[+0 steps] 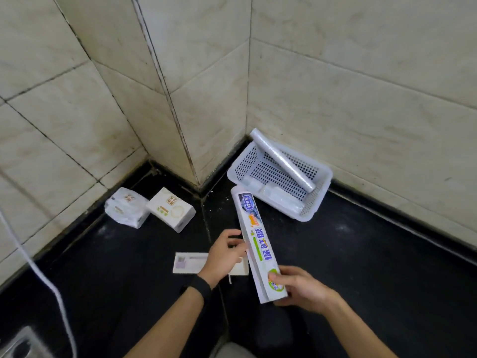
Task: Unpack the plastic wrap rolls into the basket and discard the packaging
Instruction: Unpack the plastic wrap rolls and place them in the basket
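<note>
A long white plastic wrap box [255, 241] with blue lettering is held above the black floor, its far end pointing toward the basket. My right hand [302, 288] grips its near end. My left hand [225, 254] holds its left side near the middle, fingers at the opened flap. The end of a roll [236, 190] shows at the box's far opening. The white perforated basket [324, 177] sits in the wall corner at the right. One long clear roll [281, 160] leans across it, and smaller rolls [281, 197] lie at its bottom.
A flat empty box [189, 262] lies on the floor under my left hand. Two white tissue packs [170, 209] [126, 208] rest by the left wall. A white cord [38, 275] hangs at the left. Tiled walls close in the corner.
</note>
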